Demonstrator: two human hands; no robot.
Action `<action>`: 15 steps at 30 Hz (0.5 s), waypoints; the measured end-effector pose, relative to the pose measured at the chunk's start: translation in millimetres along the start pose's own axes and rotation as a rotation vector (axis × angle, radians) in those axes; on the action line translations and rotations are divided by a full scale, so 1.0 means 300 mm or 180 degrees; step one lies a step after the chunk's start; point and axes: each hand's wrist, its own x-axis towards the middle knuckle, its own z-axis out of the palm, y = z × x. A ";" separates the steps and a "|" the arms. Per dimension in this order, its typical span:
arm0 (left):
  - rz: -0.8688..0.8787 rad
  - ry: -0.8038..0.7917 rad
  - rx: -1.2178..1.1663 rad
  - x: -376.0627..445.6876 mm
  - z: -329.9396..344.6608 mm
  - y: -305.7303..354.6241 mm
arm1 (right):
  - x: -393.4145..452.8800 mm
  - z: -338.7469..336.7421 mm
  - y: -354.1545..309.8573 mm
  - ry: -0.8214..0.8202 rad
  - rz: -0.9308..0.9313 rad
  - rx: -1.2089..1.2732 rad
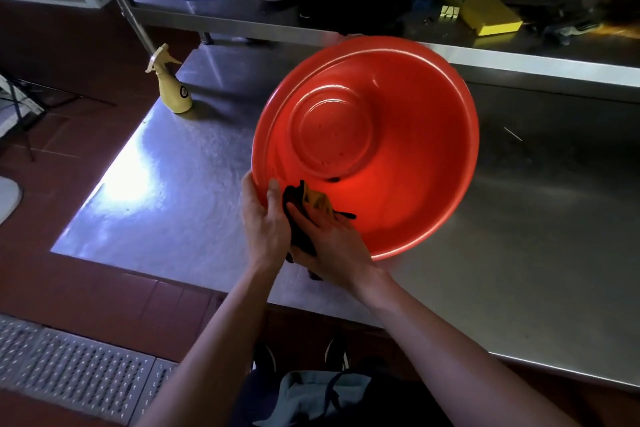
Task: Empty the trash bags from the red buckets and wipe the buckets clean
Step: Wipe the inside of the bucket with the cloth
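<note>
A wide red bucket [398, 135], shaped like a basin, is tilted toward me on the steel table [180, 191], its inside showing a few dark specks near the bottom ring. My left hand [261, 218] grips the near rim, thumb inside. My right hand [329, 243] holds a black and yellow cloth [304, 208] and presses it against the inner wall just inside the near rim, beside my left thumb.
A yellow spray bottle [173, 85] stands at the table's far left. The raised steel shelf [519, 59] behind holds a yellow box [478, 7], a dark bundle, papers and a blue item. Red floor tiles and a metal drain grate [76, 367] lie at left.
</note>
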 end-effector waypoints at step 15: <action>0.0083 0.0316 -0.0127 0.005 0.018 0.031 | 0.002 0.003 0.203 -0.1562 0.1267 -0.0038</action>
